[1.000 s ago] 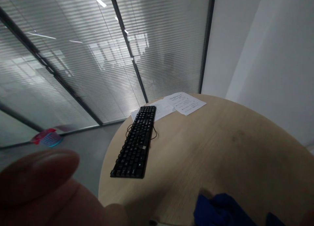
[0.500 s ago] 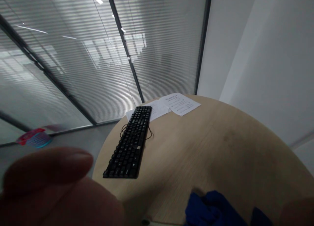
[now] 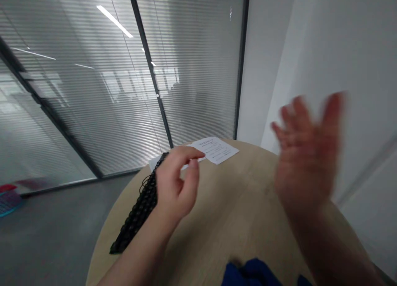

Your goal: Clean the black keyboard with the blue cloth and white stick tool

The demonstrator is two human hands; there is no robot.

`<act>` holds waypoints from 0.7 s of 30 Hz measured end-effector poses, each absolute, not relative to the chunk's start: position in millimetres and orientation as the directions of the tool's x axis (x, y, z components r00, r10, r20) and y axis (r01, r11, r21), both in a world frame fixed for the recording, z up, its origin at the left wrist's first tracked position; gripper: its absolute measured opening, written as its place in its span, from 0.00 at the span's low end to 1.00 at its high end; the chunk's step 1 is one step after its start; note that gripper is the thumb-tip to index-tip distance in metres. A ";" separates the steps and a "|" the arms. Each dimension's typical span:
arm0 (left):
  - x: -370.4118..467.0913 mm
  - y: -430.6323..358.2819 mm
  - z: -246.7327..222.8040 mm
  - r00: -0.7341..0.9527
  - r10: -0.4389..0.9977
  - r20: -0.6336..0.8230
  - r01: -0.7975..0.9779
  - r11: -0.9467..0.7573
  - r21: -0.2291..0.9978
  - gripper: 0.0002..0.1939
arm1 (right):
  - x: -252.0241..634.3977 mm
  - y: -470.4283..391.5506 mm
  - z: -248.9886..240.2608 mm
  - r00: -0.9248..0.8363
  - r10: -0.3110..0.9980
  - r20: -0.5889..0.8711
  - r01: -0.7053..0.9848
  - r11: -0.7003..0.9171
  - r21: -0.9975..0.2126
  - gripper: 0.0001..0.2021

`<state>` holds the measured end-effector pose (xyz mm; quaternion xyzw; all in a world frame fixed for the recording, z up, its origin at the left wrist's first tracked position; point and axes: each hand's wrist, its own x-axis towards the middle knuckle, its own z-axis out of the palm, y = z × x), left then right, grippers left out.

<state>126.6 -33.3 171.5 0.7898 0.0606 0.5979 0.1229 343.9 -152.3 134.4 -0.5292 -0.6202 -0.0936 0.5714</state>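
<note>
Glass panels w/ horizontal blinds point(image 3: 198, 100) fill the upper L & centre of the frame, split by dark posts; a pale wall point(image 3: 356, 50) takes the upper R. Below, we've got a round wood-look table point(image 3: 235, 195), & at lower L some grey floor point(image 3: 62, 228) w/ a red-&-blue basket point(image 3: 9, 201) cut off by the frame edge.

Our black keyboard point(image 3: 139, 211) lies slantwise on the table, L of centre, near end at lower L, far end up by the papers point(image 3: 217, 149) (at least 2 sheets, print visible on 1). A thin cable point(image 3: 143, 183) loops out along its L side.

Our L hand point(image 3: 176, 187) is mid-frame, just R of the keyboard & hiding part of it; we can't tell if they touch. Thumb & index stand a narrow gap apart, nothing seen btwn them. Our R hand point(image 3: 305, 162), motion-blurred, is up at centre R, palm showing, fingers spread wide, bare, well apart from the keyboard, w/ the L hand btwn the 2. Blue cloth point(image 3: 248, 273) sits at bottom centre-R, btwn our forearms, partly out of frame.
</note>
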 end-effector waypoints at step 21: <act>156.0 -3.0 10.4 0.801 0.591 0.092 0.565 -0.798 0.210 0.30 | 354.1 -76.8 -12.2 0.150 0.986 0.072 0.960 -0.128 -0.250 0.30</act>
